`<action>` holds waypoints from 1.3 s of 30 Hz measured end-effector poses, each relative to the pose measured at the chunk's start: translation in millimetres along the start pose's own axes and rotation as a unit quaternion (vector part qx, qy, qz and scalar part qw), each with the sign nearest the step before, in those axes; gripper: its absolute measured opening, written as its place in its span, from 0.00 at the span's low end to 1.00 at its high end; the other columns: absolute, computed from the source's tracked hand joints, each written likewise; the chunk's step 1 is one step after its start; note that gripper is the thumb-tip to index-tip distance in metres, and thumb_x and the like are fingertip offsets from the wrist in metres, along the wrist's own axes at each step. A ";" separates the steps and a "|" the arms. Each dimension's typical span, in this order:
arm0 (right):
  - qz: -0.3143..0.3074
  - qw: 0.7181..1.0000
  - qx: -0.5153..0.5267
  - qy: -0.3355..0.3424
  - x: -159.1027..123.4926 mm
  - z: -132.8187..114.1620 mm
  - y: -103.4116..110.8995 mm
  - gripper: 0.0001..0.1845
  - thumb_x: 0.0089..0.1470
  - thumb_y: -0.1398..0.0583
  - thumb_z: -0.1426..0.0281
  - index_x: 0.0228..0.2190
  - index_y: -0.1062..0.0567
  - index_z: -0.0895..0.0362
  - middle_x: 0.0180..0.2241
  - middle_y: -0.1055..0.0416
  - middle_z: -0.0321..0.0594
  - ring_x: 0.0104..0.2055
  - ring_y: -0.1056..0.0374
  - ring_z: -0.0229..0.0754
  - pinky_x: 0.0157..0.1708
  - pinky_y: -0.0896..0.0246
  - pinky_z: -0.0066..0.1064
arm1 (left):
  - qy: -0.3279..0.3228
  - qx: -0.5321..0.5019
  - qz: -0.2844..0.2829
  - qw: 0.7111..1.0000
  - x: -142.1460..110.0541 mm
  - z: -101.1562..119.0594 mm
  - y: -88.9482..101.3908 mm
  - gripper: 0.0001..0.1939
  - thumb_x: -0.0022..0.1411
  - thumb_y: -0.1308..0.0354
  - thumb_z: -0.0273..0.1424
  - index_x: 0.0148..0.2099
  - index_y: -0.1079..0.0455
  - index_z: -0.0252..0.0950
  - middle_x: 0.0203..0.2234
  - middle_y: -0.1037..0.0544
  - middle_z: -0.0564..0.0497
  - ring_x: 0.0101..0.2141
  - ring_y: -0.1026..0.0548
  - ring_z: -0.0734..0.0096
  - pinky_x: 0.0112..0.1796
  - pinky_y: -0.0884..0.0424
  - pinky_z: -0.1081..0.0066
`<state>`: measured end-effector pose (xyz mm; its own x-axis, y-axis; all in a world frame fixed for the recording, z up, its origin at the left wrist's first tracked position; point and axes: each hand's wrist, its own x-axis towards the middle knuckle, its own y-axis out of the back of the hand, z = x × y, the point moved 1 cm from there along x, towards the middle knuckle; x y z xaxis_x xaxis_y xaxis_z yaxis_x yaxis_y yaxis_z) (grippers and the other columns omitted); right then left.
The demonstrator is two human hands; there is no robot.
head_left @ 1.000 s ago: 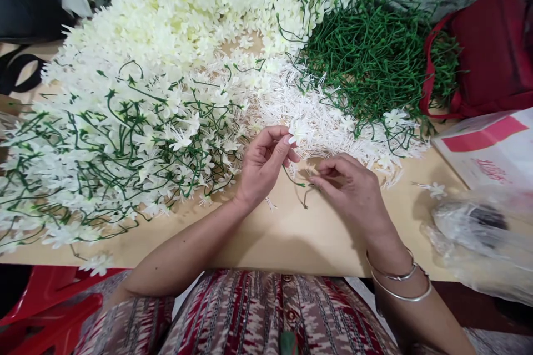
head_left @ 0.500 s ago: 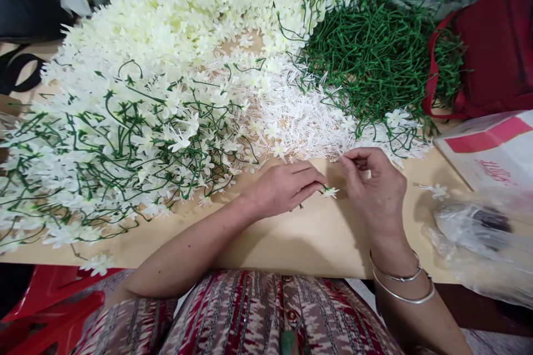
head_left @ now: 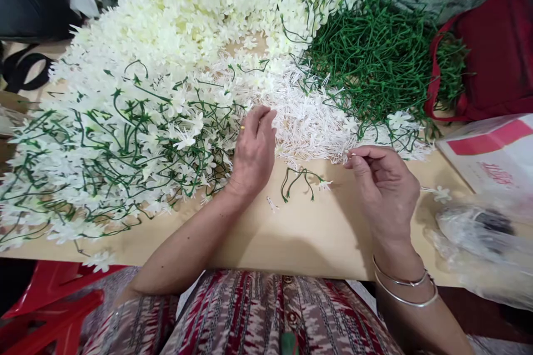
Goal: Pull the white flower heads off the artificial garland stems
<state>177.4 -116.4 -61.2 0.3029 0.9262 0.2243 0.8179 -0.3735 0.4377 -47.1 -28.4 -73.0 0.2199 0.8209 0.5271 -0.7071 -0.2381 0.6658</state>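
My left hand point(head_left: 254, 152) hovers at the border between the white artificial flowers point(head_left: 145, 100) and the heap of thin white stamens point(head_left: 310, 113). Its fingers are bent and slightly apart, with nothing visible in them. My right hand point(head_left: 383, 191) is closed in a pinch by the front edge of the stamens; a tiny white tip, seemingly a stamen, shows between thumb and forefinger. Between the hands, a few curved green stems point(head_left: 306, 173) lie on the table, one ending in a small white piece. A loose white stamen point(head_left: 272, 204) lies nearer me.
A pile of green plastic stems point(head_left: 375, 61) lies at the back right beside a dark red bag point(head_left: 495, 55). A white and red printed bag point(head_left: 495, 161), clear plastic wrapping point(head_left: 478, 233) and a single white flower point(head_left: 441, 194) are at the right. Red stools point(head_left: 62, 299) stand below left.
My left hand has let go of the green stem with the white piece, leaving it on the table, and moved up and left to the flowers. My right hand has shifted slightly right, still pinching.
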 end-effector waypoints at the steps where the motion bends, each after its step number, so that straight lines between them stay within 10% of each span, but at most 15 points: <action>1: 0.019 1.000 0.001 0.015 0.5 -0.3 0.1 0.08 0.65 0.38 0.64 0.41 0.21 0.53 0.39 0.25 0.41 0.41 0.28 0.46 0.44 0.31 0.43 | -0.003 0.019 -0.001 1.000 0.5 -4.7 -1.6 0.11 0.73 0.48 0.28 0.55 0.31 0.40 0.53 0.25 0.40 0.55 0.26 0.58 0.57 0.26 0.58; 7: 0.045 0.998 0.045 0.027 1.7 -1.0 -1.8 0.02 0.60 0.34 0.66 0.37 0.19 0.49 0.38 0.25 0.39 0.41 0.28 0.46 0.42 0.33 0.41 | -0.033 0.039 -0.003 0.999 4.3 -0.7 4.2 0.03 0.71 0.45 0.26 0.42 0.32 0.39 0.40 0.23 0.45 0.44 0.23 0.63 0.46 0.23 0.62; 11: 0.053 0.992 0.113 -0.005 -0.7 -5.6 -6.5 0.04 0.58 0.32 0.68 0.37 0.20 0.50 0.37 0.21 0.38 0.39 0.26 0.43 0.42 0.31 0.40 | 0.014 -0.120 0.032 0.992 3.9 21.7 9.2 0.02 0.72 0.44 0.28 0.43 0.31 0.37 0.42 0.19 0.48 0.39 0.21 0.73 0.41 0.22 0.71; 17: 0.034 0.980 0.196 0.001 -0.1 -13.6 -12.1 0.05 0.55 0.31 0.72 0.34 0.22 0.52 0.37 0.20 0.37 0.42 0.23 0.42 0.45 0.27 0.39 | 0.247 -0.448 -0.034 0.858 -5.1 43.4 -3.7 0.11 0.64 0.34 0.32 0.47 0.25 0.38 0.36 0.19 0.52 0.32 0.22 0.79 0.37 0.23 0.76; 22: 0.012 0.981 0.192 0.026 -0.2 -17.6 -12.7 0.06 0.55 0.31 0.74 0.33 0.22 0.51 0.36 0.23 0.36 0.42 0.25 0.40 0.43 0.29 0.35 | 0.308 -0.519 -0.070 0.794 -7.5 48.6 -7.4 0.11 0.59 0.29 0.37 0.39 0.22 0.36 0.28 0.20 0.54 0.28 0.23 0.78 0.33 0.25 0.76; 34: 0.065 0.987 0.142 -0.034 3.2 -7.6 -10.2 0.13 0.56 0.31 0.68 0.44 0.21 0.51 0.43 0.25 0.39 0.42 0.28 0.41 0.45 0.32 0.38 | 0.330 -0.468 -0.097 0.814 -8.1 52.6 -4.2 0.19 0.55 0.27 0.41 0.29 0.30 0.36 0.18 0.28 0.58 0.21 0.33 0.80 0.24 0.37 0.77; 39: -0.038 0.991 0.126 0.030 -0.2 -14.3 -11.6 0.15 0.59 0.33 0.67 0.49 0.20 0.48 0.49 0.25 0.41 0.53 0.29 0.45 0.52 0.33 0.41 | 0.279 -0.471 -0.114 0.829 -11.4 57.9 -4.6 0.17 0.57 0.27 0.40 0.30 0.29 0.36 0.21 0.26 0.56 0.23 0.31 0.79 0.26 0.35 0.76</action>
<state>160.9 -112.9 -53.8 0.2122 0.9434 0.2547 0.9357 -0.2714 0.2255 -7.5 -66.7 -51.5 0.2613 0.9635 -0.0574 -0.9587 0.2522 -0.1312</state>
